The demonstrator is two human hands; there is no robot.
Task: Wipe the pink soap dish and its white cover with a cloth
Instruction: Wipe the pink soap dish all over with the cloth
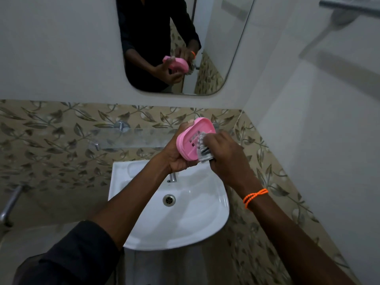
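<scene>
Above the sink, your left hand grips the oval, slotted pink soap dish; your right hand presses a bunched cloth into it.

Left hand grip closed — right hand fisted.

Over the white sink, our left hand holds the pink soap dish tilted, slotted inside facing us, while our right hand presses a grey cloth against it; the mirror above reflects both.
</scene>
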